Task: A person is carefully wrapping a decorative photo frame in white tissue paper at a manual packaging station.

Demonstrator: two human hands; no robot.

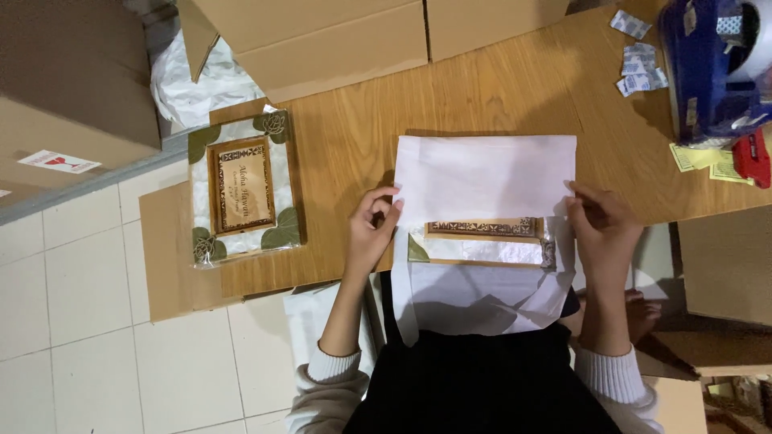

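Note:
My left hand and my right hand each pinch a side edge of a sheet of white paper folded over a picture frame at the near edge of the wooden table. Only a strip of the frame shows, with a dark patterned border and a green leaf at its left corner. The paper's lower part hangs off the table toward my lap. A second frame, wrapped in clear plastic, with green leaves and a brown plaque, lies flat to the left.
Cardboard boxes stand along the table's far side, and another box at far left. A blue tape dispenser, small white packets and yellow slips lie at the right. Flat cardboard rests on the tiled floor.

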